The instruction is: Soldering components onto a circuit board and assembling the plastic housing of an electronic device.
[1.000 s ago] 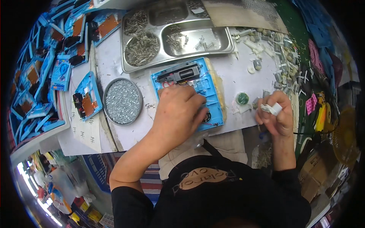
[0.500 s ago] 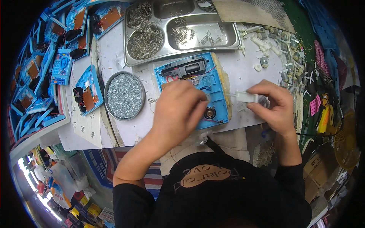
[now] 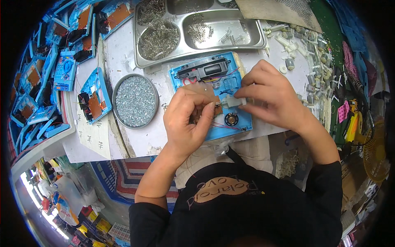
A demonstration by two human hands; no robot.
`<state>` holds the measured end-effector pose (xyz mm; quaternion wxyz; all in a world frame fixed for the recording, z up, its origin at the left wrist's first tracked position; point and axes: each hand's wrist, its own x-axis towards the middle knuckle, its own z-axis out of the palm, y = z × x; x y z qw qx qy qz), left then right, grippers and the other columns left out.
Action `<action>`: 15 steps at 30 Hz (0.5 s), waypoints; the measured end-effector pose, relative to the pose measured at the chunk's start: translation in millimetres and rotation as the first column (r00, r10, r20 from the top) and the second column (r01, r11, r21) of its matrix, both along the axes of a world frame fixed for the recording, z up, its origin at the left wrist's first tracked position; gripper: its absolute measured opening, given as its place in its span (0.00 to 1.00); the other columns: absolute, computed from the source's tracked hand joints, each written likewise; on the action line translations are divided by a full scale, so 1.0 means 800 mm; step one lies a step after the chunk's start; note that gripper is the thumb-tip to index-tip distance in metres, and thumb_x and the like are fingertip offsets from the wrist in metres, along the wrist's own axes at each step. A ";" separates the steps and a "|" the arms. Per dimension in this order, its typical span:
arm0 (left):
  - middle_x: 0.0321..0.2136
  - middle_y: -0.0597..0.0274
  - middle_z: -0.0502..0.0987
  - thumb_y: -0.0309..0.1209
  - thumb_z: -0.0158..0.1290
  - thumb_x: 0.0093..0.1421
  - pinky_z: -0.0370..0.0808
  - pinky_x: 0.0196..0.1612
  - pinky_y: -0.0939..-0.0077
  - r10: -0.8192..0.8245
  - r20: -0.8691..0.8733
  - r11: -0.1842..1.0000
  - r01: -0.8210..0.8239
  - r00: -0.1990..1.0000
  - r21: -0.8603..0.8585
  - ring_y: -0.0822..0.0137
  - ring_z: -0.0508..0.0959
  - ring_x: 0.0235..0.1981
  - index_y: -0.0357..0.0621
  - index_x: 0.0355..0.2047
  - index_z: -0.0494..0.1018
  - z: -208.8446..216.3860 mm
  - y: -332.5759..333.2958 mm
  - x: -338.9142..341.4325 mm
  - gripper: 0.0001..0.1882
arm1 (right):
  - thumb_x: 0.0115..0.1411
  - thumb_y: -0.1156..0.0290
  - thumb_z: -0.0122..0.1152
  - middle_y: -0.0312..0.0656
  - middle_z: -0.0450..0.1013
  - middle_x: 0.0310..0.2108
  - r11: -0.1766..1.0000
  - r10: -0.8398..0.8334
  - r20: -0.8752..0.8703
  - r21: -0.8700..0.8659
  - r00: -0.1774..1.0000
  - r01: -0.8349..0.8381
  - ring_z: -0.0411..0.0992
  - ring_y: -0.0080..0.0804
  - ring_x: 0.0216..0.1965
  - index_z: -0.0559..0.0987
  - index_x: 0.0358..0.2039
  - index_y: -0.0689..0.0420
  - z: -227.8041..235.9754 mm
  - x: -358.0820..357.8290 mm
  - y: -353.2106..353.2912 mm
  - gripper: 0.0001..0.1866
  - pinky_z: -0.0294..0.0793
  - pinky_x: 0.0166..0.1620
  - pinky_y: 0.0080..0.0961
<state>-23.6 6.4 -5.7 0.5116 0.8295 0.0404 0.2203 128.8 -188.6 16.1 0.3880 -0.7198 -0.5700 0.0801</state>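
Observation:
A blue plastic casing lies open on the bench in front of me, with a black box-shaped part, a round speaker, a brown circuit board and thin wires inside. Over the casing, my right hand pinches a small white plastic gear piece with a grey motor-like end. My left hand is closed over the casing's left side, thumb and forefinger together beside the white piece. What sits between those fingertips is too small to make out.
A grey round dish of small screws stands left. Behind the casing is a steel compartment tray of springs. More blue casings are piled at far left. White parts and small motors lie scattered right of the tray.
My right hand has brought the white gear piece leftward from beside the casing to above it. My left hand has shifted slightly down and turned, showing its thumb and forefinger together.

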 end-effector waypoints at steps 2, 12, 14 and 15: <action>0.30 0.61 0.75 0.18 0.62 0.56 0.66 0.25 0.81 0.005 0.020 1.000 -0.006 1.000 0.012 0.74 0.72 0.24 0.38 0.33 0.77 -0.002 -0.001 0.001 0.06 | 0.43 0.75 0.75 0.41 0.75 0.36 0.999 -0.035 -0.148 0.036 0.988 0.041 0.71 0.41 0.39 0.84 0.36 0.57 -0.017 0.002 -0.005 0.16 0.73 0.41 0.33; 0.29 0.60 0.75 0.17 0.62 0.54 0.66 0.24 0.79 0.005 0.049 0.997 -0.009 0.999 0.080 0.71 0.72 0.23 0.39 0.31 0.77 -0.007 0.000 0.003 0.07 | 0.46 0.73 0.74 0.39 0.76 0.36 0.998 -0.031 0.054 -0.058 0.998 0.034 0.71 0.43 0.40 0.82 0.34 0.55 -0.021 -0.015 0.005 0.13 0.72 0.43 0.35; 0.28 0.60 0.75 0.17 0.62 0.54 0.66 0.25 0.79 -0.006 0.027 0.999 0.005 1.000 0.053 0.71 0.71 0.23 0.39 0.31 0.77 -0.005 -0.002 0.004 0.07 | 0.47 0.73 0.73 0.39 0.75 0.36 0.993 -0.066 0.092 -0.092 0.994 0.074 0.70 0.42 0.40 0.82 0.33 0.55 -0.012 -0.021 0.006 0.12 0.72 0.44 0.36; 0.28 0.60 0.74 0.17 0.62 0.54 0.65 0.25 0.79 -0.012 0.022 0.999 0.011 1.000 0.044 0.71 0.70 0.23 0.39 0.31 0.77 -0.004 -0.002 0.003 0.07 | 0.47 0.73 0.73 0.39 0.75 0.36 0.991 -0.051 0.122 -0.115 0.991 0.065 0.70 0.42 0.40 0.82 0.33 0.55 -0.010 -0.023 0.005 0.12 0.72 0.44 0.36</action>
